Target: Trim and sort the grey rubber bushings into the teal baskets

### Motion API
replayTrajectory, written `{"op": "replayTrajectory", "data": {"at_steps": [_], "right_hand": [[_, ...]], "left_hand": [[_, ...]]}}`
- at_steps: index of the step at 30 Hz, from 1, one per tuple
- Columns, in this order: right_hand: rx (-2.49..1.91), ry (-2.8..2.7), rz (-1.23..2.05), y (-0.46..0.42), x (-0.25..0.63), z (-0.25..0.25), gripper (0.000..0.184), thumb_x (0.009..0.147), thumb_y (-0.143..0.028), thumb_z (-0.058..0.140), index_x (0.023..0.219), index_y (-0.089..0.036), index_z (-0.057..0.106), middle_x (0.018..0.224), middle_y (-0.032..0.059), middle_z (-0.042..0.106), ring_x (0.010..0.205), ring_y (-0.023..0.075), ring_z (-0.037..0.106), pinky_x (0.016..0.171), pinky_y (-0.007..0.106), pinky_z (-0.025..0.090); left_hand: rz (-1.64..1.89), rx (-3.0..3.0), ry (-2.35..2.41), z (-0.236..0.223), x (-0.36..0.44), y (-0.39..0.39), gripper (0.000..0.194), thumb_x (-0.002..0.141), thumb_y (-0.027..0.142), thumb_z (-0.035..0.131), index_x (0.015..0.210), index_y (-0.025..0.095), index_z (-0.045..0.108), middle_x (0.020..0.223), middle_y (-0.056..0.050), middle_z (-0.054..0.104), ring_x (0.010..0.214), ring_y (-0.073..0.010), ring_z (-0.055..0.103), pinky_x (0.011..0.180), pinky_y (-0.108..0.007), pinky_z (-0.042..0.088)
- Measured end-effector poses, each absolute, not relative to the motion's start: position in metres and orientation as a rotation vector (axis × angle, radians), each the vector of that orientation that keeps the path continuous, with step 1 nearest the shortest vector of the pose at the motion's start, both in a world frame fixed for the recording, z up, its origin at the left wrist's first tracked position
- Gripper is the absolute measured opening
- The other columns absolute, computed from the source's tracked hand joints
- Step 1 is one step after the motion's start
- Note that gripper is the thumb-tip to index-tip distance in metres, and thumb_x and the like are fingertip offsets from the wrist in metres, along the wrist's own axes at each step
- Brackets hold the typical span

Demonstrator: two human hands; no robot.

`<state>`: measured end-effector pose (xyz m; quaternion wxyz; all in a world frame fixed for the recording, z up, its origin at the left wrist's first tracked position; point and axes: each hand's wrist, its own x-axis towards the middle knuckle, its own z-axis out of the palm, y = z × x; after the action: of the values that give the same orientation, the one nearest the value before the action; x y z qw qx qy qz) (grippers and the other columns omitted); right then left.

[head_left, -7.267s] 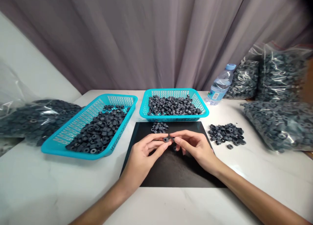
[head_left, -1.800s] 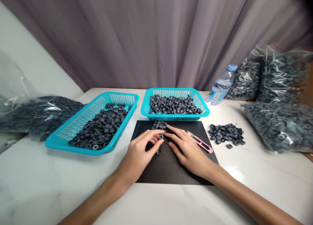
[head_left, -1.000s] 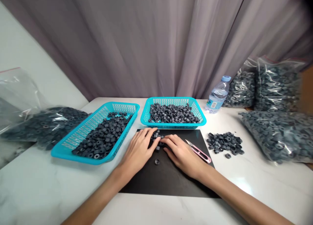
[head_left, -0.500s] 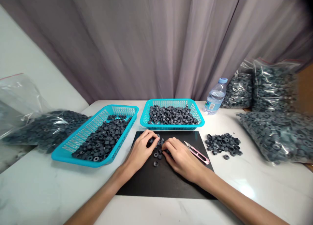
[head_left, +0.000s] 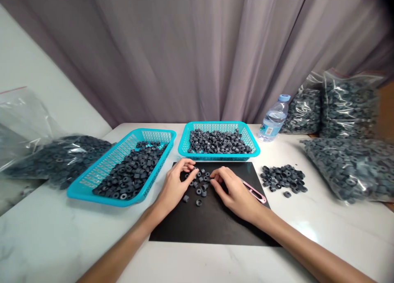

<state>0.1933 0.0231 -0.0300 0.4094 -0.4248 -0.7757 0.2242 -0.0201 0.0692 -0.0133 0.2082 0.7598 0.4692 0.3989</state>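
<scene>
A black mat (head_left: 212, 221) lies on the white table, and several small dark grey rubber rings (head_left: 199, 183) are scattered on it between my hands. My left hand (head_left: 175, 186) rests on the mat's left part, its fingers curled with thumb and fingertips pinched on one ring at the edge of the cluster. My right hand (head_left: 235, 190) lies to the right of the rings, fingers bent and pinched toward them; what its tips hold is too small to make out. Pink thread snips (head_left: 255, 192) lie on the mat just beyond my right hand.
Two turquoise baskets of rings stand behind the mat, one at the left (head_left: 92, 180) and one in the middle (head_left: 254, 145). A loose pile of rings (head_left: 283, 178) lies to the right. A water bottle (head_left: 272, 119) and clear bags of rings (head_left: 347, 164) flank the table.
Both hands have drawn the little heap of rings toward me and spread it over the mat. The hands have moved slightly apart, and more single rings now lie loose between them.
</scene>
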Motion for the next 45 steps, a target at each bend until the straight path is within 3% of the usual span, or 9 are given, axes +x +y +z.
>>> {"op": "replayTrajectory", "data": {"at_steps": [3, 8, 11, 15, 18, 22, 29, 35, 45], "right_hand": [[-1.071, -1.921, 0.553, 0.023, 0.193, -0.028, 0.01, 0.105, -0.022, 0.046, 0.107, -0.023, 0.055, 0.105, 0.0072, 0.06, 0.098, 0.022, 0.057, 0.09, 0.039, 0.05], [-1.097, -2.023, 0.47, 0.028, 0.19, -0.019, 0.027, 0.106, -0.024, 0.044, 0.128, -0.026, 0.059, 0.118, 0.0093, 0.061, 0.113, 0.0246, 0.054, 0.102, 0.045, 0.046], [-1.166, -2.125, 0.424, 0.039, 0.183, -0.014, 0.029, 0.106, -0.025, 0.045, 0.127, -0.025, 0.065, 0.111, 0.009, 0.064, 0.105, 0.0248, 0.057, 0.098, 0.046, 0.046], [-1.25, -2.096, 0.455, 0.058, 0.173, -0.015, 0.017, 0.099, -0.022, 0.059, 0.112, -0.021, 0.07, 0.099, 0.007, 0.067, 0.095, 0.0232, 0.06, 0.09, 0.04, 0.047], [-1.27, -2.059, 0.483, 0.066, 0.17, -0.02, 0.006, 0.095, -0.017, 0.062, 0.097, -0.018, 0.068, 0.09, 0.0052, 0.066, 0.087, 0.0211, 0.06, 0.081, 0.035, 0.048], [-1.225, -2.042, 0.488, 0.063, 0.174, -0.023, 0.009, 0.099, -0.019, 0.057, 0.091, -0.02, 0.061, 0.092, 0.0046, 0.064, 0.091, 0.0204, 0.059, 0.085, 0.033, 0.046], [-1.077, -1.87, 0.701, 0.043, 0.18, 0.0, 0.01, 0.102, -0.026, 0.05, 0.097, -0.021, 0.057, 0.092, 0.0038, 0.066, 0.084, 0.0183, 0.061, 0.081, 0.032, 0.048], [-0.977, -1.857, 0.894, 0.031, 0.174, 0.022, 0.02, 0.101, -0.033, 0.056, 0.116, -0.022, 0.063, 0.09, 0.0019, 0.068, 0.078, 0.0171, 0.061, 0.074, 0.03, 0.05], [-0.929, -1.968, 0.908, 0.036, 0.185, 0.023, 0.025, 0.099, -0.04, 0.06, 0.116, -0.024, 0.069, 0.086, 0.0011, 0.069, 0.075, 0.0176, 0.061, 0.073, 0.031, 0.049]], "left_hand": [[1.126, 2.112, 1.291, -0.012, -0.021, 0.069, 0.015, 0.094, 0.03, 0.063, 0.105, 0.023, 0.068, 0.101, -0.003, 0.068, 0.092, -0.019, 0.067, 0.089, -0.035, 0.054], [1.178, 2.058, 1.287, -0.007, -0.021, 0.063, 0.015, 0.096, 0.031, 0.059, 0.101, 0.023, 0.07, 0.102, -0.004, 0.067, 0.095, -0.0194, 0.065, 0.092, -0.034, 0.053], [1.201, 1.989, 1.275, -0.006, -0.021, 0.058, 0.015, 0.097, 0.032, 0.058, 0.1, 0.023, 0.07, 0.104, -0.004, 0.066, 0.098, -0.0194, 0.065, 0.094, -0.034, 0.052], [1.207, 1.843, 1.229, -0.004, -0.021, 0.054, 0.018, 0.096, 0.037, 0.06, 0.098, 0.021, 0.068, 0.101, -0.004, 0.069, 0.094, -0.02, 0.069, 0.089, -0.033, 0.055], [1.177, 1.726, 1.172, 0.0, -0.019, 0.05, 0.021, 0.097, 0.039, 0.058, 0.098, 0.02, 0.065, 0.095, -0.004, 0.074, 0.09, -0.0197, 0.073, 0.084, -0.032, 0.057], [1.146, 1.586, 1.126, 0.007, -0.014, 0.043, 0.021, 0.096, 0.039, 0.06, 0.099, 0.019, 0.065, 0.098, -0.005, 0.076, 0.093, -0.0189, 0.073, 0.082, -0.028, 0.057], [1.103, 1.353, 1.157, 0.016, -0.011, 0.033, 0.021, 0.092, 0.039, 0.066, 0.1, 0.019, 0.071, 0.093, -0.004, 0.074, 0.083, -0.0162, 0.067, 0.074, -0.025, 0.05], [1.037, 1.38, 1.15, 0.018, -0.01, 0.027, 0.024, 0.093, 0.04, 0.064, 0.101, 0.021, 0.075, 0.096, -0.004, 0.075, 0.087, -0.018, 0.065, 0.077, -0.027, 0.05], [1.015, 1.407, 1.107, 0.019, -0.011, 0.026, 0.025, 0.093, 0.037, 0.064, 0.11, 0.022, 0.074, 0.095, -0.003, 0.076, 0.088, -0.0187, 0.066, 0.079, -0.027, 0.05]]}}
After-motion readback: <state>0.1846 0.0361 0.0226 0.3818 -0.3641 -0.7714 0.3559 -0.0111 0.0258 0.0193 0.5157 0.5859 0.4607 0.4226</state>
